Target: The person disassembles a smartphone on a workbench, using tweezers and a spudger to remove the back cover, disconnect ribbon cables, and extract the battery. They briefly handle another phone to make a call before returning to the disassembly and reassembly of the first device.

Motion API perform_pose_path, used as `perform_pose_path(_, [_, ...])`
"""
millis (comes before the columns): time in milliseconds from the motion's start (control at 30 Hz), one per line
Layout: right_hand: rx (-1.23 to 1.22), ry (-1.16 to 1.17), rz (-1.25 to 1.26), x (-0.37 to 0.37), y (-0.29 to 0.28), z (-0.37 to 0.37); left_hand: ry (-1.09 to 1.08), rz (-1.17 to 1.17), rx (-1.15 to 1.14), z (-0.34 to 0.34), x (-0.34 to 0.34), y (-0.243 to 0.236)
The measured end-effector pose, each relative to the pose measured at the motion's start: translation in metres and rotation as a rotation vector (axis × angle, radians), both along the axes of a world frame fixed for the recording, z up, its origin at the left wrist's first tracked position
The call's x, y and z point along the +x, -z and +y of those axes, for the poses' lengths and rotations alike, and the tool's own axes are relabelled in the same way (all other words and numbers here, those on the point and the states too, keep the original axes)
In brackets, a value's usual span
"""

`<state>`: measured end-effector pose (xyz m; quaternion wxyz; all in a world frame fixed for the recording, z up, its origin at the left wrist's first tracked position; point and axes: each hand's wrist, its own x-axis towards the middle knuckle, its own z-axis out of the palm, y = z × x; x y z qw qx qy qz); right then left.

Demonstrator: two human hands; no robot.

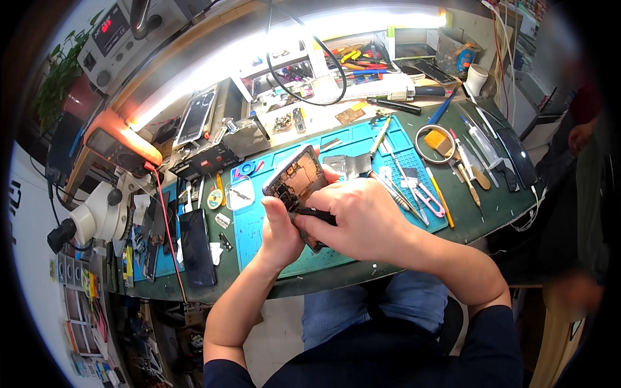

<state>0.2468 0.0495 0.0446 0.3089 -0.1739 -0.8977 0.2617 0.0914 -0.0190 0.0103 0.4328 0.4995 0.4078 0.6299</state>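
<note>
An opened smartphone (299, 176), its copper-coloured insides and circuit parts exposed, is held tilted above the blue work mat (259, 249). My left hand (282, 234) grips its lower left side, thumb pointing up along the edge. In the fingers of my right hand (365, 210) is a slim black tool (317, 215), its working end against the lower part of the phone; the kind of tool cannot be made out. Beyond my right hand lie a piece of grey sheet (349, 167), pink-handled scissors (432, 202) and several thin hand tools.
Left of the mat are a dark phone (197, 247), an orange multimeter (121, 145) with a red lead, and a white microscope (97, 210). At right lie a tape roll (435, 143), a syringe (482, 142) and another phone (517, 157). A black cable loop (272, 64) hangs ahead. Another person stands at right.
</note>
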Motion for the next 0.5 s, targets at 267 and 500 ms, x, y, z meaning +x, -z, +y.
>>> perform_pose_path(267, [-0.064, 0.027, 0.033, 0.001, -0.006, 0.005, -0.084, -0.115, 0.045, -0.001, -0.004, -0.003])
perform_pose_path(500, [-0.235, 0.041, 0.013, 0.003, -0.008, 0.01, -0.046, -0.211, 0.084, 0.002, -0.009, -0.004])
